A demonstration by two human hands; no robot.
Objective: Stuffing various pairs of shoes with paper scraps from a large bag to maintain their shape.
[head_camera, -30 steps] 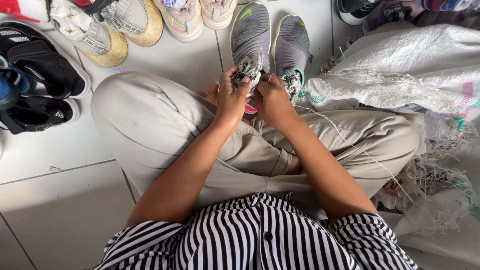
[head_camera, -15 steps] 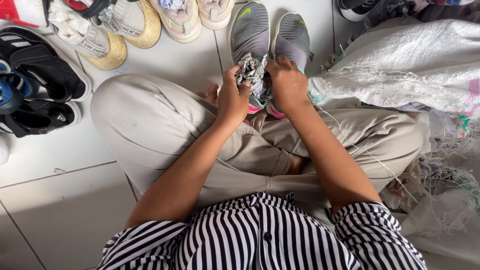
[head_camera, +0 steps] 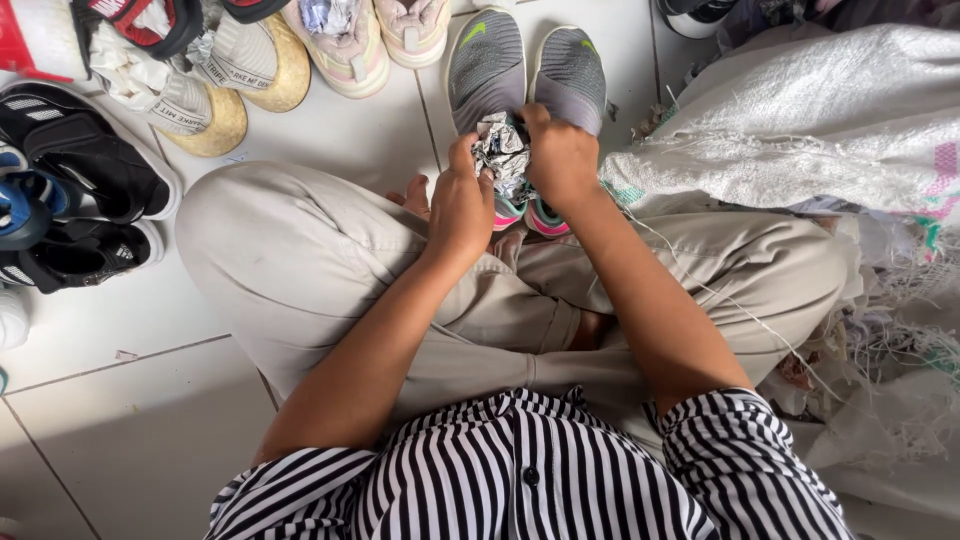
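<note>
We sit cross-legged, both forearms bare and reaching away from us over our folded legs. Our left hand [head_camera: 460,205] is curled, thumb up, fingers closed at the far end. Our right hand [head_camera: 560,160] sits just beside it on the right and slightly farther off, knuckles up, fingers bent and gripping. The two hands nearly touch, wrists angled inward toward each other

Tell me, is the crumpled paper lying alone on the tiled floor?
No, the crumpled paper is held between the left hand and the right hand, just above the grey shoes.
</note>
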